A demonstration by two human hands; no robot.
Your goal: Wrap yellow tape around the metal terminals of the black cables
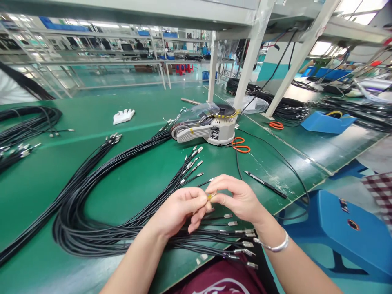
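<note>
My left hand [180, 210] and my right hand [237, 198] meet above the near edge of the green table [131, 110]. Between their pinched fingertips sits a small yellow piece [211, 196], seemingly tape, on the end of a thin black cable [204, 183]. Both hands are closed on it. Under and around the hands lies a big looped bundle of black cables [92, 220] with metal terminal ends [241, 241] fanned out near my right wrist. A silver bracelet [277, 246] circles that wrist.
A grey tape dispenser machine [211, 126] stands beyond the hands, with orange scissors [240, 145] beside it and a black pen [265, 184] to the right. A white glove [123, 116] lies farther back. More cable bundles [27, 126] lie left. A blue stool [346, 232] stands right.
</note>
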